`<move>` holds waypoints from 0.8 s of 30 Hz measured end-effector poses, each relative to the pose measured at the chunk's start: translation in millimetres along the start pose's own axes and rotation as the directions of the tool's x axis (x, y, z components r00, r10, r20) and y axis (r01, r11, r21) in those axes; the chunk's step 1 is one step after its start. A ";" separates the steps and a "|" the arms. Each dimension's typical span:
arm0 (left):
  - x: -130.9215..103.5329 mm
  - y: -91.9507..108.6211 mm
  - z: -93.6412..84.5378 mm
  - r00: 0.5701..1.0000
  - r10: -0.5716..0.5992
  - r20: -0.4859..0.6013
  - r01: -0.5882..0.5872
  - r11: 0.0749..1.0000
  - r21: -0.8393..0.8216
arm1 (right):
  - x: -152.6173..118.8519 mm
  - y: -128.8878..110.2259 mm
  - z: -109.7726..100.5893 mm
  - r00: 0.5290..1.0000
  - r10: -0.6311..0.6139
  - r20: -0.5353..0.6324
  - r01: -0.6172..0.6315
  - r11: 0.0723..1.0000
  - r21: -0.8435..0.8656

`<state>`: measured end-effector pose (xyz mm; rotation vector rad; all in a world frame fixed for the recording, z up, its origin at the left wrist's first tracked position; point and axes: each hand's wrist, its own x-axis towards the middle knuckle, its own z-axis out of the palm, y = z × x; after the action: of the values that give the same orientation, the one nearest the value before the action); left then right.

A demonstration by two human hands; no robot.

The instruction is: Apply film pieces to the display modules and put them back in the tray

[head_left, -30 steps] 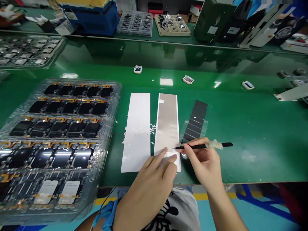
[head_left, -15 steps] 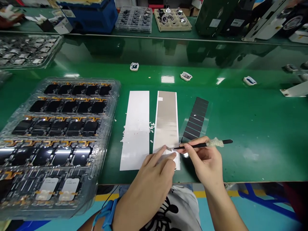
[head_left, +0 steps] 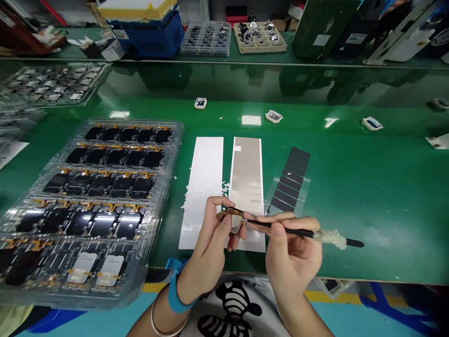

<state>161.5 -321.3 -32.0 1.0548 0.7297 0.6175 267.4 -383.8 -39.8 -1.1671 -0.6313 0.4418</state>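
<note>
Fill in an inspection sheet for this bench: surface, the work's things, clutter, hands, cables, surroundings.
Surface: green table, glossy, with light reflections.
Work's things: small part and black tool in hand; white sheet, beige strip and black pieces on clear film, lying flat; clear tray of dark-faced parts at left.
Clutter: white scraps beside the white sheet.
Hands: left hand grips the small part; right hand grips the tool, its tip at the part's edge, contact unclear.
Cables: nothing seen lying loose.
Surroundings: blue box and beige compartment tray on the rear shelf.
</note>
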 end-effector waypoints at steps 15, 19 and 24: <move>1.9 -9.1 0.2 0.995 0.084 0.049 -0.081 0.994 -0.067 | -0.7 5.0 -3.3 1.000 -0.004 -0.011 0.004 0.998 -0.055; 1.8 -8.3 0.9 0.996 0.076 0.055 -0.071 0.994 -0.086 | 0.0 3.9 -3.4 1.000 0.015 -0.013 -0.015 0.999 -0.051; 1.5 -7.9 1.4 0.996 0.070 0.061 -0.064 0.994 -0.090 | 0.5 2.9 -2.9 1.000 0.025 -0.019 -0.026 0.998 -0.057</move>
<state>164.4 -323.9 -39.2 1.0160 0.6076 0.6651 269.7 -384.6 -43.2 -1.2335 -0.6177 0.4366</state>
